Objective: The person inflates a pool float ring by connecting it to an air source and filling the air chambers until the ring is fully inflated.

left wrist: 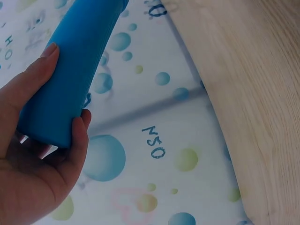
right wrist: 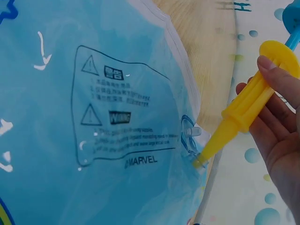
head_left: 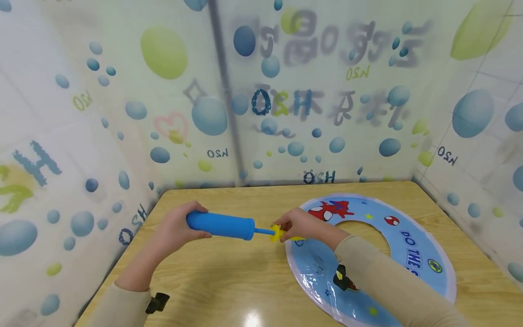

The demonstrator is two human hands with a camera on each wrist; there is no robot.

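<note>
My left hand grips the far end of a blue hand pump, held roughly level above the table. In the left wrist view the thumb lies along the barrel and the fingers curl round its end. My right hand holds the pump's yellow nozzle end, thumb just below its round flange. Between the yellow part and the barrel, a thin blue rod shows. The nozzle tip meets the clear valve area at the edge of a light blue swim ring.
Under my right forearm the swim ring lies on the wooden table, with cartoon prints and a warning panel. A white curtain with blue and green bubbles surrounds the table at the back and sides.
</note>
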